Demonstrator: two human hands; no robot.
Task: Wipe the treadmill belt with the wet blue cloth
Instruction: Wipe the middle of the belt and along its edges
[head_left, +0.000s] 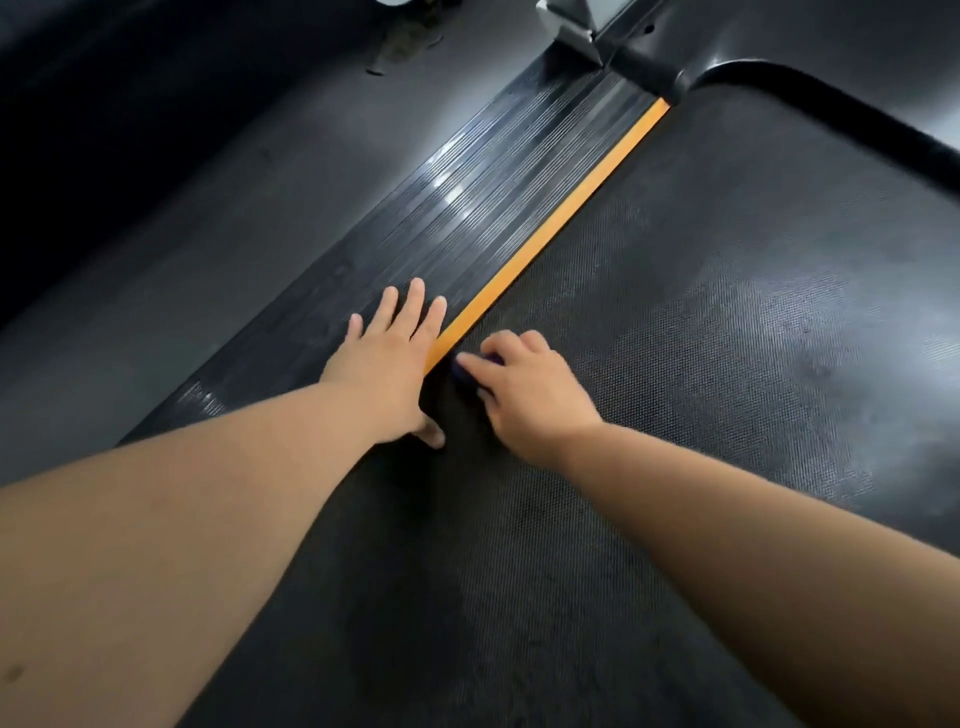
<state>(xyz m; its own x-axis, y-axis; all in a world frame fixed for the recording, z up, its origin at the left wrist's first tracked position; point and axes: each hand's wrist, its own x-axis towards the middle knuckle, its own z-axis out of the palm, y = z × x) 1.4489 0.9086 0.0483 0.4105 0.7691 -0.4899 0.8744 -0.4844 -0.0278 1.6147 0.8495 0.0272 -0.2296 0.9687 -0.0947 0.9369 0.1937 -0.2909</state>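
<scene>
We brace our left hand (387, 358) flat, fingers straight, on the ribbed rail (457, 208), likely to steady our lean. Our right hand (524, 384) grips the cloth (465, 370), pressing it onto the belt (701, 312) just beside the orange strip (550, 228). Only a dark blue bunched edge shows, at that hand's nine o'clock.

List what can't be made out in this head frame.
Head view, blue cloth: nearly all under the right hand; size and wetness unclear.
Head view, belt: cut off by the right and bottom edges.
Head view, white part: cut off by the top edge; cannot be identified.
Head view, dark scrap on the floor: dim and blurred.
</scene>
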